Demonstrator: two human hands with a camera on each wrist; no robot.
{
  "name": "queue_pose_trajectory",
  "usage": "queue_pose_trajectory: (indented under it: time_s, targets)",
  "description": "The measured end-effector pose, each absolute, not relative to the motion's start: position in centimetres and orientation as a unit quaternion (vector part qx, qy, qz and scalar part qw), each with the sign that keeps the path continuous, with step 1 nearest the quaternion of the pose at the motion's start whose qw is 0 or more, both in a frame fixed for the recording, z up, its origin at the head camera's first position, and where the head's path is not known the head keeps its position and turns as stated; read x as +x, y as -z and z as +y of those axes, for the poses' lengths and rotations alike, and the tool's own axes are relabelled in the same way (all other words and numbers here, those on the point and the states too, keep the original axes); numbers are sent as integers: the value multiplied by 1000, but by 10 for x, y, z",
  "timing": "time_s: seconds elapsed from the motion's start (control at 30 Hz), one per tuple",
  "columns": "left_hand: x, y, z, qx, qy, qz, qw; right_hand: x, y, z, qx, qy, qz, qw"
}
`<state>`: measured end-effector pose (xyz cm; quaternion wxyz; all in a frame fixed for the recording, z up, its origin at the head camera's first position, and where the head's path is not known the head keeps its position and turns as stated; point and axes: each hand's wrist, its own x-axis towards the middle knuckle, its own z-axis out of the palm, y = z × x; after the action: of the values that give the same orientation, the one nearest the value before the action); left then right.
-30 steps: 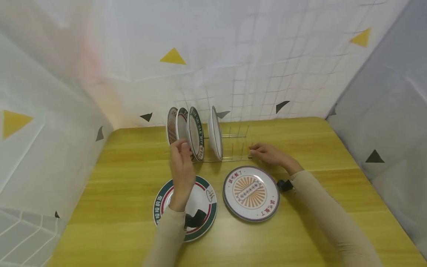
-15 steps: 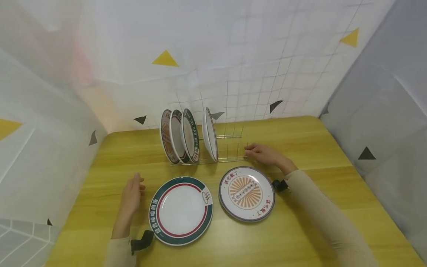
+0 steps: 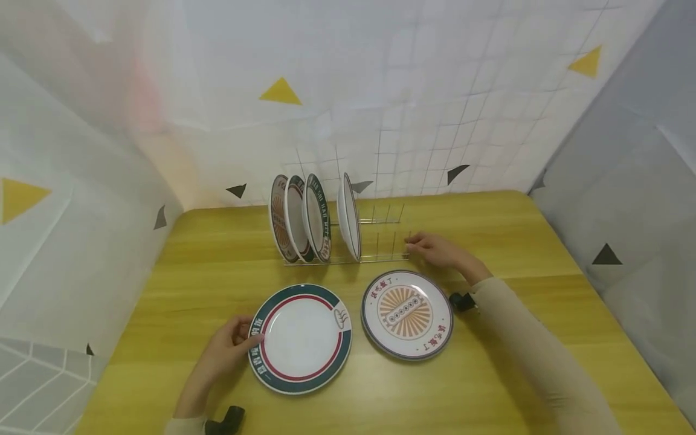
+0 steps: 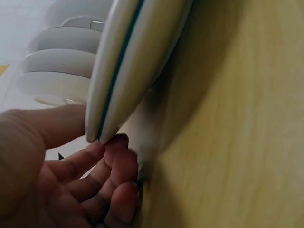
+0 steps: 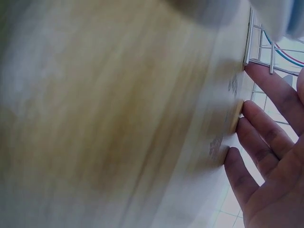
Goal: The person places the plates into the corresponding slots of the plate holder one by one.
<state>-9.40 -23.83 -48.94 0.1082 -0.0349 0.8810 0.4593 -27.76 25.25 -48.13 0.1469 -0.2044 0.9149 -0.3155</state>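
Note:
A white plate with a green band and red ring [image 3: 301,338] lies at the front middle of the table. My left hand [image 3: 225,350] pinches its left rim, thumb on top and fingertips under the edge, as the left wrist view shows on the plate's side [image 4: 121,80]. My right hand [image 3: 435,249] holds the right end of the wire plate rack [image 3: 380,258] between thumb and index finger. In the right wrist view the index finger lies at the corner of the rack's wire [image 5: 256,61], and the other fingertips rest at the table.
Several plates stand upright in the rack's left part, including a white one [image 3: 348,217] set apart from the others. A plate with an orange sunburst [image 3: 406,315] lies right of the green-banded one. White sheeting [image 3: 348,72] encloses the wooden table [image 3: 489,386].
My left hand has moved from the upright plates, down and left, then onto the green-banded plate's left rim, which it now grips. The right hand has stayed at the rack's end.

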Motion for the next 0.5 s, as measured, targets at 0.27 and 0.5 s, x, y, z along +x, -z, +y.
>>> queue_pose_trajectory:
  time_s: [0.27,0.5]
  targets:
    - [-88,485,-234,-31,-413,908,63,-277,482,252,-206,303,919,148]
    - [-80,467,-236,-32,-390,920,3,-279,483,253,-213,308,916,145]
